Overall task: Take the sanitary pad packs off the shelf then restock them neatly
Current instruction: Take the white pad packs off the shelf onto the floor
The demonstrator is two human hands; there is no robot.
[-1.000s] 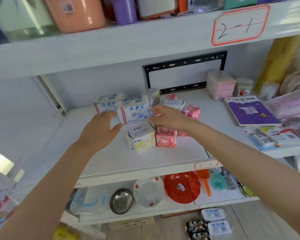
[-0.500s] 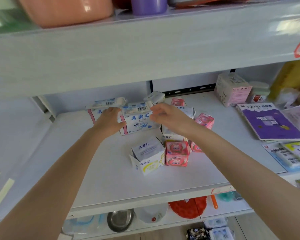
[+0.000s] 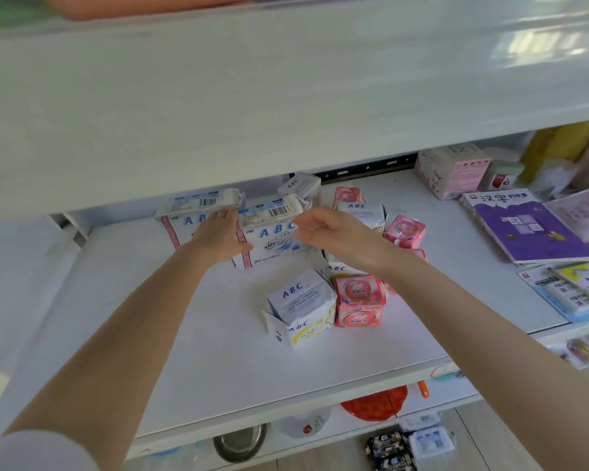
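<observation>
Several sanitary pad packs lie loosely on the white shelf (image 3: 201, 334). The large blue-lettered ABC pack (image 3: 273, 237) stands at the back, and my left hand (image 3: 218, 237) holds its left end, fingers behind and thumb across the front. My right hand (image 3: 330, 234) curls its fingers on the pack's right end. A second large ABC pack (image 3: 184, 217) stands just to the left, partly behind my left hand. Nearer the front are a white ABC pack (image 3: 300, 302) and a pink pack (image 3: 359, 302). More small packs (image 3: 404, 231) sit behind my right arm.
The upper shelf board (image 3: 286, 96) hangs low over the packs. At the right lie a purple book (image 3: 524, 232), a pink box (image 3: 453, 173) and booklets (image 3: 572, 290). A steel bowl (image 3: 240, 443) and red plate (image 3: 376, 402) sit on the shelf below.
Both hands have reached farther back and closed in on the two ends of the large ABC pack. The view has moved closer and lower under the upper shelf.
</observation>
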